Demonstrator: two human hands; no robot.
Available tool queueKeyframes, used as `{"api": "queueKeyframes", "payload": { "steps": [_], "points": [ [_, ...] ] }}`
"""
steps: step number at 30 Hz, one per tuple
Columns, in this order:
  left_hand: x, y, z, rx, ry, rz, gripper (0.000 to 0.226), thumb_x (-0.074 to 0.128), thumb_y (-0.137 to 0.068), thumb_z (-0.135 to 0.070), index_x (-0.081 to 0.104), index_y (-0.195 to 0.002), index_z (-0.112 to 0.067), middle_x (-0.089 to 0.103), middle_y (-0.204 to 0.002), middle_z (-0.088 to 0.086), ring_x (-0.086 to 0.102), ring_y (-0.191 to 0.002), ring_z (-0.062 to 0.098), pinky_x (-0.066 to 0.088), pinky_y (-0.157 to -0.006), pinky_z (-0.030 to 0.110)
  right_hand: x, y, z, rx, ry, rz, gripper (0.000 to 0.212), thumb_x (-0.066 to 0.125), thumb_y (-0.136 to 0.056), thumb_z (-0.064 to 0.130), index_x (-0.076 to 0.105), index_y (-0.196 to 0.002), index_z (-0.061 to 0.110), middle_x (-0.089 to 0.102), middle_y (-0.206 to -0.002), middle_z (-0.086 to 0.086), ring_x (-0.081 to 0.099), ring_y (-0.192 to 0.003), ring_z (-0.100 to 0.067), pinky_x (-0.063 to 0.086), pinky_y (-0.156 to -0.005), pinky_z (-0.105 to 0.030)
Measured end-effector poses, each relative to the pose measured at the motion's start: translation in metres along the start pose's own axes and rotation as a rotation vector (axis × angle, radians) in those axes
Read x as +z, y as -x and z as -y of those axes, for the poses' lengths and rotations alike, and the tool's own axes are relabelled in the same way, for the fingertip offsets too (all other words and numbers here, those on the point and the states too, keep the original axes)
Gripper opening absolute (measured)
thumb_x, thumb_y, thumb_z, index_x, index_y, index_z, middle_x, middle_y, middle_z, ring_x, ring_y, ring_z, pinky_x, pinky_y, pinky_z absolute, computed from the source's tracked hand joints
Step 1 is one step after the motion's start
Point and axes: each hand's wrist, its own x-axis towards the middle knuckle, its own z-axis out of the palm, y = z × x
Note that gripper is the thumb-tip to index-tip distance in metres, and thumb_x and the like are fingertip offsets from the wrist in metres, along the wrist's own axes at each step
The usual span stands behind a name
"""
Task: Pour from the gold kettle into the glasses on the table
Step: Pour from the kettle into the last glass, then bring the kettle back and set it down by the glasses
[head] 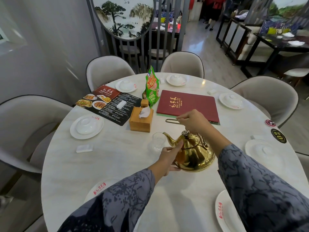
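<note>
The gold kettle is near the middle of the round white table, its lid knob up and its spout pointing left. A clear glass stands right at the spout's tip. My left hand cups the kettle's left side and lower edge. Above and behind the kettle, my right hand is closed on its thin metal handle loop. I cannot tell whether the kettle rests on the table or is just off it. No liquid shows at the spout.
Behind the glass stands a wooden tissue box, with a green snack bag, a red menu book and a black photo menu further back. White plates with upturned bowls ring the table edge. Padded chairs surround it.
</note>
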Motion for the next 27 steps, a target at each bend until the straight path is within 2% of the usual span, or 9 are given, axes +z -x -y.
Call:
{"api": "queueKeyframes", "payload": {
  "steps": [3,6,9,11,13,16,20,24,27],
  "points": [
    [0.004,0.003,-0.003,0.054,-0.057,-0.069,0.081,0.073,-0.065,-0.069,0.040,-0.124,-0.026,0.051,-0.136,0.010,0.054,-0.121,0.033,0.059,-0.080,0.045,-0.012,0.005,-0.008,0.059,-0.057,0.031,0.040,0.062,-0.100,0.033,0.079,-0.089,-0.001,0.058,-0.056,-0.003,0.037,-0.032,-0.008,0.036,-0.041,-0.020],
    [0.007,0.006,-0.010,0.120,-0.090,-0.116,0.082,0.075,-0.063,-0.069,0.038,-0.123,-0.027,0.049,-0.137,0.008,0.052,-0.119,0.030,0.059,-0.081,0.044,-0.028,0.011,-0.009,0.076,-0.109,0.042,0.054,0.064,-0.097,0.046,0.068,-0.064,0.003,0.049,-0.038,0.004,0.037,-0.035,-0.013,0.038,-0.047,-0.025],
    [0.013,0.008,-0.025,0.185,-0.125,-0.145,0.079,0.076,-0.066,-0.066,0.037,-0.123,-0.027,0.048,-0.136,0.007,0.051,-0.111,0.026,0.057,-0.077,0.042,-0.047,0.011,-0.009,0.081,-0.139,0.023,0.057,0.067,-0.093,0.049,0.052,-0.052,0.013,0.045,-0.041,0.004,0.036,-0.040,-0.014,0.038,-0.051,-0.027],
    [0.020,0.008,-0.040,0.227,-0.151,-0.172,0.077,0.076,-0.067,-0.064,0.036,-0.121,-0.026,0.047,-0.135,0.006,0.050,-0.109,0.025,0.056,-0.074,0.040,-0.058,0.009,-0.009,0.109,-0.197,0.010,0.051,0.067,-0.094,0.048,0.056,-0.059,0.012,0.050,-0.051,0.000,0.040,-0.045,-0.013,0.038,-0.053,-0.026],
    [0.028,0.006,-0.055,0.260,-0.166,-0.197,0.077,0.077,-0.066,-0.064,0.035,-0.119,-0.026,0.046,-0.134,0.005,0.050,-0.109,0.025,0.055,-0.070,0.038,-0.067,0.005,-0.008,0.133,-0.277,-0.026,0.043,0.068,-0.093,0.047,0.066,-0.072,0.009,0.064,-0.067,-0.007,0.053,-0.055,-0.016,0.046,-0.060,-0.028],
    [0.042,-0.004,-0.075,0.253,-0.154,-0.200,0.086,0.079,-0.060,-0.065,0.032,-0.120,-0.026,0.044,-0.137,0.006,0.050,-0.120,0.028,0.055,-0.068,0.040,-0.075,-0.006,-0.010,0.157,-0.411,-0.124,0.037,0.072,-0.091,0.047,0.073,-0.090,0.009,0.078,-0.096,-0.011,0.074,-0.091,-0.027,0.060,-0.087,-0.040],
    [0.056,-0.024,-0.096,0.226,-0.133,-0.205,0.111,0.081,-0.055,-0.066,0.030,-0.140,-0.017,0.043,-0.143,0.011,0.048,-0.126,0.034,0.056,-0.081,0.048,-0.080,-0.026,-0.019,0.113,-0.395,-0.227,0.047,0.072,-0.091,0.046,0.077,-0.094,0.000,0.078,-0.096,-0.016,0.071,-0.083,-0.023,0.053,-0.065,-0.030],
    [0.059,-0.052,-0.109,0.228,-0.075,-0.190,0.098,0.084,-0.063,-0.054,0.040,-0.138,-0.007,0.050,-0.140,0.011,0.053,-0.122,0.032,0.051,-0.086,0.046,-0.077,-0.054,-0.038,0.113,-0.483,-0.266,0.051,0.074,-0.088,0.046,0.076,-0.093,-0.005,0.079,-0.094,-0.019,0.076,-0.093,-0.034,0.061,-0.088,-0.048],
    [0.059,-0.074,-0.117,0.221,-0.089,-0.197,0.086,0.085,-0.066,-0.050,0.048,-0.131,-0.008,0.057,-0.134,0.009,0.055,-0.108,0.027,0.048,-0.081,0.042,-0.070,-0.076,-0.057,0.110,-0.502,-0.267,0.050,0.074,-0.089,0.046,0.075,-0.085,-0.004,0.078,-0.088,-0.017,0.076,-0.084,-0.030,0.063,-0.081,-0.043]
  ]
}}
